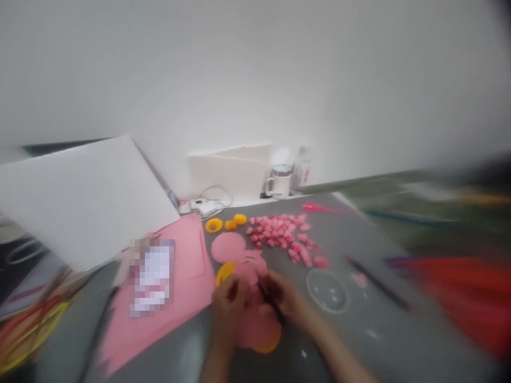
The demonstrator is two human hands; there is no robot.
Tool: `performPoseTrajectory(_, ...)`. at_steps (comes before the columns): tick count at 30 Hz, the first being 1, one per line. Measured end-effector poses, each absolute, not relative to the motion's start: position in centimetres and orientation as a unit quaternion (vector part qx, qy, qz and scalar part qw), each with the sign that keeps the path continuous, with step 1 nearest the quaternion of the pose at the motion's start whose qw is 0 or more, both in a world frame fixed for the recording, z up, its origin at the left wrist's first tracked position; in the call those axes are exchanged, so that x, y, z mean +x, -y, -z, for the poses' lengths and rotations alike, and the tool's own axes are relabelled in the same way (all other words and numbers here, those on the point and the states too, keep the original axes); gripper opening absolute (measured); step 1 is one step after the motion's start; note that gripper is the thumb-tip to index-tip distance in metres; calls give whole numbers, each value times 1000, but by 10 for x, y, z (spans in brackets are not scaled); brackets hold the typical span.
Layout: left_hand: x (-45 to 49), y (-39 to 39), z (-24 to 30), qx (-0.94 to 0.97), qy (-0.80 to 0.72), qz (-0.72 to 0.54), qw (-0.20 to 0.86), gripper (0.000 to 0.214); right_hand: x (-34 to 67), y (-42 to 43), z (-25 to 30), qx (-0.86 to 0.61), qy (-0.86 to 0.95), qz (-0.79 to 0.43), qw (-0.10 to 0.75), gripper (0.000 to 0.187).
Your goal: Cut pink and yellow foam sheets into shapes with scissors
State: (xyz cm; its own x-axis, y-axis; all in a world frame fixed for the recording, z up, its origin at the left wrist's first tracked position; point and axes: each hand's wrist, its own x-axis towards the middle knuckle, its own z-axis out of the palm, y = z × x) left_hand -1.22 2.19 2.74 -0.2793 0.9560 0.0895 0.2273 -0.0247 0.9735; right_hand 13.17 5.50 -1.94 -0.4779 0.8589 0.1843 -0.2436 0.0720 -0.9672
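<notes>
My left hand rests closed on a pink paper cut-out lying on the grey table, pressing it down. My right hand is closed around a dark pen whose tip meets the pink paper. A yellow disc peeks out beneath the pink shape, and another yellow piece lies just above my left hand. A pink paper circle sits further back. The picture is blurred by motion.
A heap of small pink folded pieces and yellow rings lie behind. A pink sheet, a clear round lid, a dark stick, pink scissors, a white mug and a white board surround the work.
</notes>
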Motion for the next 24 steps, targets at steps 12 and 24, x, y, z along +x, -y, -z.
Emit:
performPoseTrajectory(12, -7, -20, -28, 493, -623, -505, 339, 36, 123, -50, 8, -222, 561, -655, 454, 47)
performPoseTrajectory(24, -3, -22, -41, 462, -594, -529, 393, 28, 121, -50, 11, -257, 554, -632, 476, 53)
